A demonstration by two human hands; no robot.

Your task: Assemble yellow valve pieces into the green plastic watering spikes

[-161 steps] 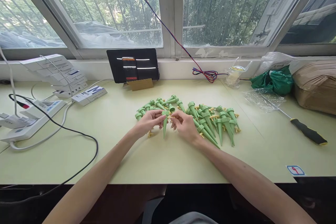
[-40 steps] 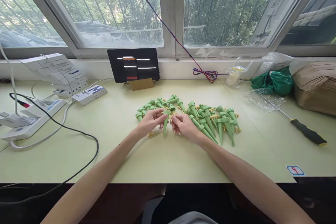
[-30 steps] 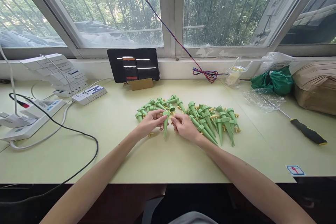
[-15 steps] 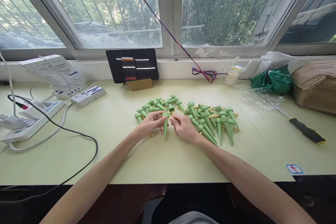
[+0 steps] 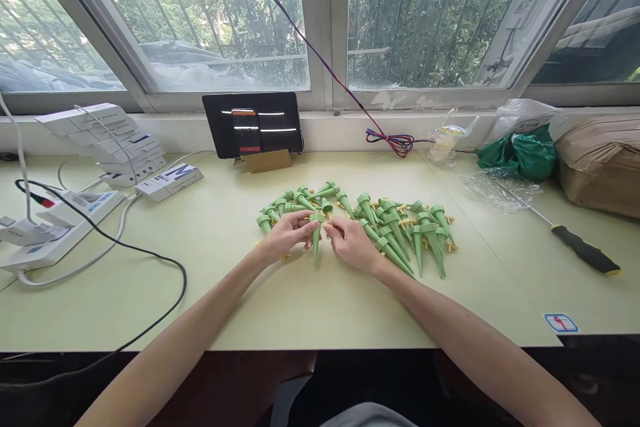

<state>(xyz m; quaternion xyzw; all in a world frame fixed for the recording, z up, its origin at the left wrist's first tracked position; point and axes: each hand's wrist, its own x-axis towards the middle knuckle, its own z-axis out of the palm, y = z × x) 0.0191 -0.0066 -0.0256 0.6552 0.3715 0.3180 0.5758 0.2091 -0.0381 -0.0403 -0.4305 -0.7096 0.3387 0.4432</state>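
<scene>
My left hand [image 5: 290, 237] pinches a green plant watering spike [image 5: 316, 240] just below its ridged cap, with the pointed tip hanging down over the table. Close beside it on the right, my right hand [image 5: 351, 243] has thumb and forefinger pressed together at the spike's side; what they pinch is too small and covered to make out. A heap of similar green spikes [image 5: 395, 223] with small yellow valves lies to the right, partly behind my right hand. More green spikes [image 5: 300, 197] lie behind my left hand.
A dark tablet [image 5: 253, 125] leans on a cardboard stand [image 5: 267, 161] by the window. At left are a power strip [image 5: 65, 230], a black cable [image 5: 165, 257] and stacked white boxes [image 5: 117, 147]. A screwdriver [image 5: 584, 248], a green bag [image 5: 530, 152] and a brown package [image 5: 600, 163] lie at right.
</scene>
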